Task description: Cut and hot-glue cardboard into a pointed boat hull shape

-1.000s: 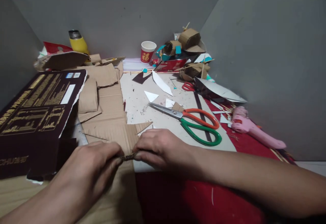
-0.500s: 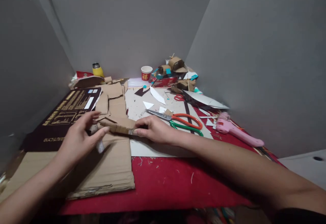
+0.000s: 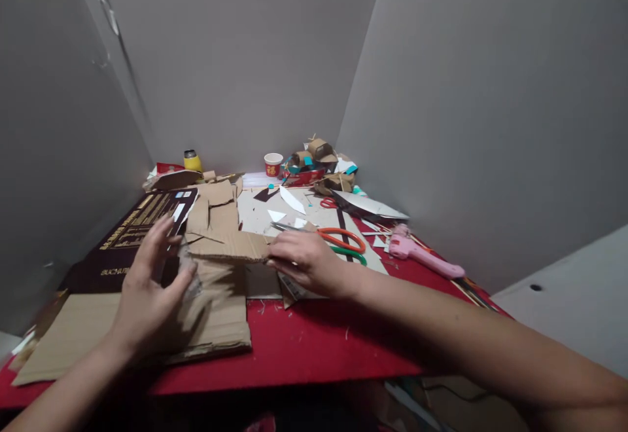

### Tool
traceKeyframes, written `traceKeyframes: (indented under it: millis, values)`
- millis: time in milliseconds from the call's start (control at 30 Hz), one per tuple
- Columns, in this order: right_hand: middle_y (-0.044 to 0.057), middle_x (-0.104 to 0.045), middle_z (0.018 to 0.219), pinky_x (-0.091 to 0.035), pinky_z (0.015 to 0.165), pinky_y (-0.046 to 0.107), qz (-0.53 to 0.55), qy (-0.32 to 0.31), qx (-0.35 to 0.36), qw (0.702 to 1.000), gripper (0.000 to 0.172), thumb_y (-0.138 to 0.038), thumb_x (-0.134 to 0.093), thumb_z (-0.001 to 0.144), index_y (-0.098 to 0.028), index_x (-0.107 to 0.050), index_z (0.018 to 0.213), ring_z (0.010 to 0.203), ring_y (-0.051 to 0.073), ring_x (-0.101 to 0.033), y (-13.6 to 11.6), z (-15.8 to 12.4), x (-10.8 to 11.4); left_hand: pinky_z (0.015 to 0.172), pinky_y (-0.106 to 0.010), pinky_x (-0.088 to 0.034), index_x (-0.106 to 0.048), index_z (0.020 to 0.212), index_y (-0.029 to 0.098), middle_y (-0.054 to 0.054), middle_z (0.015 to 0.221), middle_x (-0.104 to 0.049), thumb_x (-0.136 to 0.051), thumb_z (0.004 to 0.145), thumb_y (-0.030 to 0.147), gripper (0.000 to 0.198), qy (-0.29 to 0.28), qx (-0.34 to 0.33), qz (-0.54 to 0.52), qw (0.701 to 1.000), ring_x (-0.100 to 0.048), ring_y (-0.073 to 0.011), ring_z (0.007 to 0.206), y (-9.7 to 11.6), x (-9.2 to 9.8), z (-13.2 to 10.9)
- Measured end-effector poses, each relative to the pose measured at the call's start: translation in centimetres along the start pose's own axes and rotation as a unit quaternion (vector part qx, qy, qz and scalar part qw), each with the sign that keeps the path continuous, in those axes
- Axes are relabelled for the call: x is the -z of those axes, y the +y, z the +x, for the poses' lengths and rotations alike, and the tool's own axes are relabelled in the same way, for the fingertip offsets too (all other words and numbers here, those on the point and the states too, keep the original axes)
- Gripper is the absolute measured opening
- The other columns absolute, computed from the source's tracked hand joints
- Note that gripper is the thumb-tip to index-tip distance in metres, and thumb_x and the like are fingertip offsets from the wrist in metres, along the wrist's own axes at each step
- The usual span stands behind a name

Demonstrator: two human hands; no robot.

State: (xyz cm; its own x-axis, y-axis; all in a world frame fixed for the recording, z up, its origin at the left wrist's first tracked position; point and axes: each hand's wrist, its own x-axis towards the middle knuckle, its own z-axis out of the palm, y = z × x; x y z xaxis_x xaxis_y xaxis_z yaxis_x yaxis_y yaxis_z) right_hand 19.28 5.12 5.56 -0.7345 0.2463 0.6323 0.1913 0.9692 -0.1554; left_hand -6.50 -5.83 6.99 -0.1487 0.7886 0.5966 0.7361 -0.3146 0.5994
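Observation:
My right hand [image 3: 307, 262] is closed on the right end of a torn piece of brown cardboard [image 3: 233, 247], holding it nearly level over the cardboard sheets. A corner of something with a printed or silvery face [image 3: 290, 288] shows below this hand; what it is I cannot make out. My left hand [image 3: 154, 281] is near the left end of the piece, thumb and fingers spread apart. Beside its thumb is a crumpled, see-through, plastic-like thing [image 3: 192, 281], blurred. Behind my right hand lie large scissors [image 3: 343, 239] with one orange and one green handle.
A dark printed box panel [image 3: 115, 249] lies left, with a flat cardboard sheet [image 3: 218, 324] in front. A pink glue gun [image 3: 426, 256] rests at right on the red tabletop [image 3: 304, 353]. At the back stand a paper cup [image 3: 273, 165], a yellow bottle [image 3: 192, 162] and cardboard models [image 3: 314, 157].
The held cardboard has turned, so its broad face now shows instead of a narrow strip. My right hand has rolled over it, knuckles up. The camera view has shifted.

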Motion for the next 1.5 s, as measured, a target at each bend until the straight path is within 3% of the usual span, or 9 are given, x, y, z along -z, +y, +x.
traceKeyframes:
  millis: [67,200,300,400,567,800,1033,1367,1500]
  values:
    - [0.009,-0.066,0.077,-0.043,0.061,0.028,-0.034,-0.013,0.041,0.998,0.023,-0.019,-0.046,0.096,-0.012,-0.067,0.088,0.069,0.018,-0.055,-0.2,-1.0,-0.8,0.109,-0.054,-0.036,-0.038,0.143,0.027,-0.012,0.151,-0.04,-0.065,0.083,0.021,0.066,-0.052,-0.116,0.086,0.988,-0.041,-0.031,0.135,-0.1,0.4,-1.4]
    - [0.008,-0.065,0.074,-0.043,0.061,0.03,-0.097,-0.023,0.125,0.987,0.028,-0.011,-0.04,0.096,-0.013,-0.066,0.086,0.067,0.018,-0.054,-1.2,-2.1,-1.9,0.105,-0.05,-0.04,-0.047,0.135,0.02,-0.011,0.123,-0.067,-0.056,0.085,0.007,0.052,-0.13,-0.315,0.189,0.921,-0.059,-0.0252,0.116,0.1,0.1,-4.0]
    - [0.007,-0.064,0.072,-0.042,0.062,0.03,-0.116,-0.02,0.173,0.978,0.028,-0.012,-0.04,0.097,-0.012,-0.067,0.088,0.069,0.018,-0.055,-1.9,-2.4,-2.2,0.094,-0.045,-0.048,-0.06,0.121,0.015,-0.01,0.105,-0.073,-0.043,0.091,0.007,0.035,-0.15,-0.39,0.227,0.88,-0.065,-0.0237,0.098,0.3,-0.6,-4.8]
    - [0.006,-0.064,0.072,-0.041,0.061,0.031,-0.123,-0.019,0.161,0.979,0.028,-0.014,-0.042,0.097,-0.013,-0.067,0.085,0.068,0.018,-0.055,-2.4,-2.6,-2.4,0.082,-0.039,-0.052,-0.063,0.112,0.009,-0.012,0.096,-0.072,-0.037,0.093,0.007,0.033,-0.165,-0.419,0.222,0.865,-0.064,-0.0233,0.088,0.4,-1.0,-4.7]
    - [0.006,-0.064,0.074,-0.039,0.059,0.032,-0.126,-0.055,0.111,0.984,0.026,-0.012,-0.045,0.095,-0.014,-0.067,0.081,0.067,0.019,-0.054,-2.9,-2.6,-3.1,0.085,-0.035,-0.051,-0.064,0.11,0.009,-0.012,0.095,-0.071,-0.035,0.094,0.008,0.033,-0.19,-0.398,0.193,0.877,-0.063,-0.0216,0.09,0.6,-1.1,-4.6]
    - [0.005,-0.06,0.067,-0.04,0.059,0.033,-0.112,-0.035,0.128,0.985,0.029,-0.011,-0.045,0.094,-0.014,-0.066,0.074,0.064,0.019,-0.052,-2.8,-1.6,-4.4,0.088,-0.037,-0.049,-0.06,0.112,0.013,-0.011,0.102,-0.07,-0.034,0.093,0.009,0.032,-0.182,-0.376,0.211,0.884,-0.06,-0.0232,0.097,0.5,-1.8,-5.1]
    - [0.005,-0.058,0.068,-0.037,0.057,0.034,-0.091,-0.051,0.138,0.985,0.025,-0.012,-0.045,0.091,-0.014,-0.064,0.075,0.062,0.019,-0.047,-2.6,-0.9,-5.4,0.077,-0.037,-0.045,-0.061,0.11,0.008,-0.011,0.086,-0.066,-0.033,0.09,0.006,0.034,-0.201,-0.352,0.297,0.864,-0.058,-0.0235,0.08,0.7,-2.5,-4.9]
    - [0.005,-0.056,0.069,-0.037,0.058,0.032,-0.059,-0.161,0.123,0.977,0.024,-0.01,-0.044,0.093,-0.013,-0.061,0.076,0.064,0.019,-0.049,-2.4,0.0,-5.0,0.059,-0.031,-0.043,-0.058,0.076,0.017,-0.005,0.071,-0.059,-0.028,0.097,0.01,0.037,-0.218,-0.292,0.165,0.917,-0.05,-0.0184,0.065,-0.6,-4.0,-2.8]
    - [0.005,-0.061,0.074,-0.041,0.062,0.029,0.021,-0.237,0.079,0.968,0.019,-0.007,-0.049,0.091,-0.013,-0.063,0.08,0.067,0.018,-0.051,-1.3,0.9,-4.7,0.053,-0.027,-0.041,-0.055,0.067,0.019,-0.003,0.067,-0.057,-0.034,0.09,0.005,0.034,-0.331,-0.189,0.103,0.919,-0.051,-0.0159,0.06,-0.6,-4.0,-1.1]
